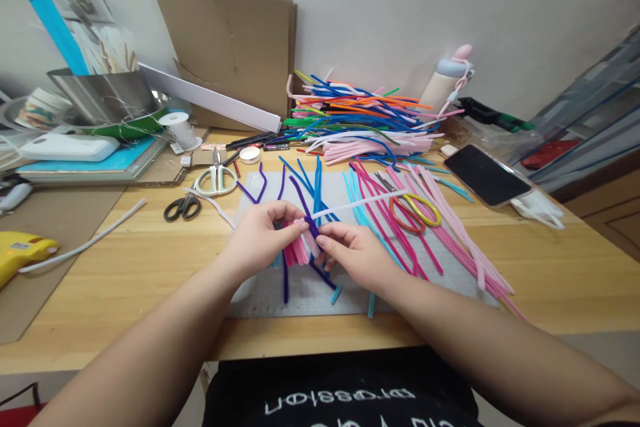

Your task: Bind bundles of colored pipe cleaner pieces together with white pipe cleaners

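Holding pink bundle [296, 253] clamped in left hand [259, 232], purple stem [313, 227] pinched in right hand [359, 252]. Slack left grip could let strands splay.

Bunched pink pipe cleaners [296, 251] are held beside a slanting purple strand [313, 225].

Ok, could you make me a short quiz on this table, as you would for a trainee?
1. True or false: the smartphone lies to the right of the scissors with red and yellow handles.

2. What does the left hand hold?
a) a glue gun
b) pink pipe cleaners
c) a spool of thread

3. Fill in the blank: the brown cardboard leans against the ____.

Key: 1. True. 2. b. 3. Wall.
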{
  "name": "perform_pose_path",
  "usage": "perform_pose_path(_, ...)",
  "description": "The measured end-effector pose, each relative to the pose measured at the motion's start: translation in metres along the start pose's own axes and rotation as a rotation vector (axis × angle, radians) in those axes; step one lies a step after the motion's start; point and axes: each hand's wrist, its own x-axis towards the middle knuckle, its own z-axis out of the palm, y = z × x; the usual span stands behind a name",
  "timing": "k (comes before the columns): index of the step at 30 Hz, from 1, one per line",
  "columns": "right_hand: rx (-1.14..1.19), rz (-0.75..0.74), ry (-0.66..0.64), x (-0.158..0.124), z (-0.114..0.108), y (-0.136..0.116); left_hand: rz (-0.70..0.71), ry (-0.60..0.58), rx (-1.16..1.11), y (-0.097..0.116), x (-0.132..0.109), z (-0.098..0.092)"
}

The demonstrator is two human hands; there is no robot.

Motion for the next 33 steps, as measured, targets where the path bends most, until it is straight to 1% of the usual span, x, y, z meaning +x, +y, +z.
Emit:
perform_pose_path(3,-0.080,-0.051,0.053,0.0010,-0.0030,-0.0019,-0.030,-0.020,-0.063,-0.0027,0.0005,0.0001)
perform_pose_path(8,-0.056,-0.019,0.040,0.0020,-0.0047,-0.0008,-0.059,-0.054,-0.189,-0.0073,0.0021,0.0020)
perform_pose_path(11,-0.111,-0.071,0.059,0.0015,-0.0045,-0.0008,-0.081,-0.063,-0.237,-0.0085,0.0027,0.0031)
perform_pose_path(15,-0.222,-0.173,0.107,0.0013,-0.0044,-0.0009,-0.101,-0.027,-0.215,-0.0098,0.0032,0.0031)
perform_pose_path(19,-0.296,-0.266,0.113,0.0017,-0.0043,0.0015,-0.121,-0.026,-0.191,-0.0100,0.0031,0.0029)
perform_pose_path(22,-0.329,-0.280,0.115,0.0015,-0.0037,0.0040,-0.144,-0.022,-0.197,-0.0088,0.0027,0.0034)
perform_pose_path(26,-0.319,-0.270,0.110,0.0006,-0.0035,0.0042,-0.151,-0.056,-0.232,-0.0073,0.0027,0.0033)
perform_pose_path(31,-0.354,-0.329,0.141,0.0004,-0.0046,0.0004,-0.201,-0.096,-0.129,-0.0070,0.0029,0.0011)
perform_pose_path(33,-0.279,-0.302,0.128,0.0010,-0.0045,-0.0003,-0.212,-0.095,-0.123,-0.0067,0.0028,0.0003)
